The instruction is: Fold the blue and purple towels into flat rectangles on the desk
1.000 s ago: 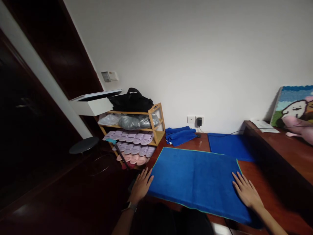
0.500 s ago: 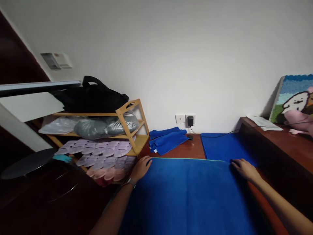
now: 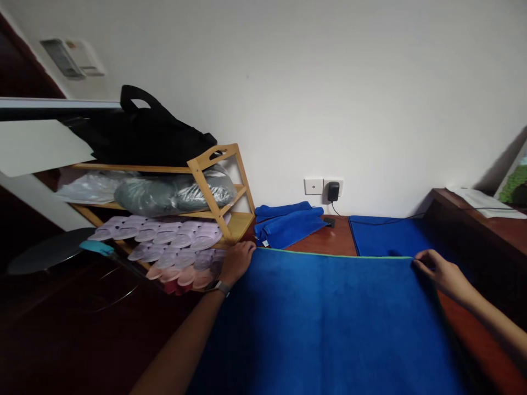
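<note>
A large blue towel (image 3: 329,318) with a green hem lies spread over the reddish-brown table, its far edge nearly straight. At its far left corner, my left hand (image 3: 237,262), with a band on the wrist, has its fingers closed on the hem. My right hand (image 3: 440,272) pinches the far right corner between thumb and fingers. Just beyond the hem is a crumpled blue cloth (image 3: 288,224) with a small white tag. Another blue cloth (image 3: 387,235) lies flat and folded behind my right hand.
On the left stands a wooden rack (image 3: 220,181) with slippers (image 3: 164,233), plastic-wrapped bundles and a black bag (image 3: 144,134) on top. A black plug (image 3: 333,191) sits in the wall socket, its cord crossing to a raised brown ledge (image 3: 465,214). A dark round stool (image 3: 49,252) is at far left.
My right hand has gone from lying over the towel's edge to pinching its corner, and that corner is farther right. My left fingers have closed on the left corner. The view has shifted.
</note>
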Available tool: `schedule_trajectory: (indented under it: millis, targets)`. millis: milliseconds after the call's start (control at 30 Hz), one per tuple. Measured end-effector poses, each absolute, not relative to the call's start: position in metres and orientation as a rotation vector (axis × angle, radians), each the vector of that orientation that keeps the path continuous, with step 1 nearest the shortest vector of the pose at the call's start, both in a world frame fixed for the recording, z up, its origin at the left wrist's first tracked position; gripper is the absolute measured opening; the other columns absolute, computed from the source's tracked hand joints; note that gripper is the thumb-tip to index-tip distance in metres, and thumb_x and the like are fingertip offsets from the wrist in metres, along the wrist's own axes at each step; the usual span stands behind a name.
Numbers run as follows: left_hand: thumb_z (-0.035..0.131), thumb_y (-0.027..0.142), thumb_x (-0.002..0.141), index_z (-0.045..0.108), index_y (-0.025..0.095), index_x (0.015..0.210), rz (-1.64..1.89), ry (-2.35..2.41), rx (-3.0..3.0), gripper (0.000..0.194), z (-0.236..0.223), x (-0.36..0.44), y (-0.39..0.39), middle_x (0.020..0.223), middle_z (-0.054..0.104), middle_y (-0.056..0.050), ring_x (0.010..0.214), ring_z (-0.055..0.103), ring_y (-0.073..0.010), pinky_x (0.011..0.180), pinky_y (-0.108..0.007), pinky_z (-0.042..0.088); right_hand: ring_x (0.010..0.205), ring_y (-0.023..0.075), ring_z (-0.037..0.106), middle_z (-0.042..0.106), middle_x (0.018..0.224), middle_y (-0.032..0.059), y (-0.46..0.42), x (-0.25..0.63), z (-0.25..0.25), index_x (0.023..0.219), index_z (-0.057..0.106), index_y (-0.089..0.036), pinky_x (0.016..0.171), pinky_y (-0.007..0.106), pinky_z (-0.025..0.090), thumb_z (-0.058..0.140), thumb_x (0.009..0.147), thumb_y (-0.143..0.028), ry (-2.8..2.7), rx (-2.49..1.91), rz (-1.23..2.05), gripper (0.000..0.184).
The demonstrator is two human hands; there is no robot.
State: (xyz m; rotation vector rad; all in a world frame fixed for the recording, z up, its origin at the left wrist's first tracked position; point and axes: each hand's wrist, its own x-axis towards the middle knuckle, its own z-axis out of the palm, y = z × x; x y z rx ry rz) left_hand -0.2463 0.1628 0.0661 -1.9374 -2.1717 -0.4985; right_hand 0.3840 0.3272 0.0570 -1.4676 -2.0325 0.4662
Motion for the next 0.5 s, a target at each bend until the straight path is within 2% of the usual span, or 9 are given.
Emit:
schedule_trajectory:
  millis: [133, 333, 500]
  targets:
    - [0.047, 0.026, 0.100, 0.069, 0.022, 0.101, -0.454, -2.171, -1.845, 0.022, 0.065, -0.243, 0.174, 0.101, 0.073, -0.008, 0.100, 0.064, -0.0260, 0.092, -0.038, 0.045, 0.089, 0.0270, 0.072, 0.076, 0.095, 0.0078, 0.341, 0.367, 0.056, 0.092, 0.063, -0.027, 0.081, 0.038, 0.056, 0.047, 0.082, -0.071, -2.012, -1.447, 0.398, 0.048]
    - [0.045, 0.023, 0.098, 0.071, 0.023, 0.098, -0.444, -2.209, -1.711, 0.025, 0.049, -0.238, 0.181, 0.098, 0.074, -0.010, 0.098, 0.064, -0.0294, 0.090, -0.042, 0.046, 0.103, 0.0286, 0.068, 0.074, 0.107, 0.0099, 0.345, 0.354, 0.010, 0.093, 0.071, -0.026, 0.097, 0.044, 0.051, 0.043, 0.087, -0.050, -2.026, -1.438, 0.342, 0.038]
    - [0.043, 0.024, 0.099, 0.070, 0.022, 0.100, -0.424, -2.176, -1.675, 0.027, 0.053, -0.238, 0.177, 0.103, 0.072, -0.011, 0.104, 0.063, -0.0312, 0.091, -0.045, 0.047, 0.108, 0.0285, 0.064, 0.073, 0.112, 0.0101, 0.339, 0.354, -0.009, 0.101, 0.072, -0.024, 0.101, 0.044, 0.047, 0.041, 0.091, -0.046, -1.964, -1.441, 0.238, 0.040]
